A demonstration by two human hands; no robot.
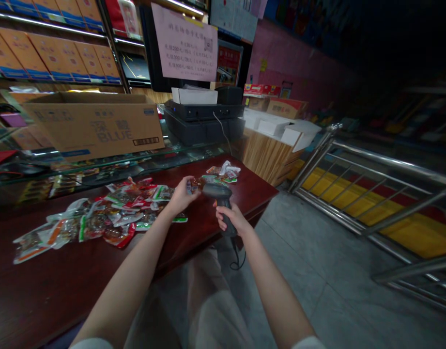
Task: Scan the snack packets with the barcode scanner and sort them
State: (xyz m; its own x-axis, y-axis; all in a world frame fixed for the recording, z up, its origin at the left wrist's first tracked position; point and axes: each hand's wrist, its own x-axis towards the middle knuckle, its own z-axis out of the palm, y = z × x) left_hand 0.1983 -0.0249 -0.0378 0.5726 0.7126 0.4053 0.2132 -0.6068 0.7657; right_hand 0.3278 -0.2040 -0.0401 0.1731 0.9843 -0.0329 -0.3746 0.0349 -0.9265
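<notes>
My right hand (230, 218) is wrapped round the grip of a dark barcode scanner (218, 191), its cable hanging below. The scanner's head points left, toward my left hand (182, 196). Between the fingers of that hand is a small snack packet (196, 185), partly hidden by the fingers and the scanner head. A loose heap of shiny snack packets (114, 208) with red, green and orange edges lies on the dark red table (193, 235), left of my left hand. Beyond the scanner, a smaller group of packets (224, 170) rests near the table's far right corner.
Behind the table, a glass counter (135, 160) carries an open cardboard box (110, 123) and a black cash drawer (204, 127). A sign (186, 43) hangs on a monitor above. Metal railing (382, 165) stands at the right, beside tiled floor (299, 261).
</notes>
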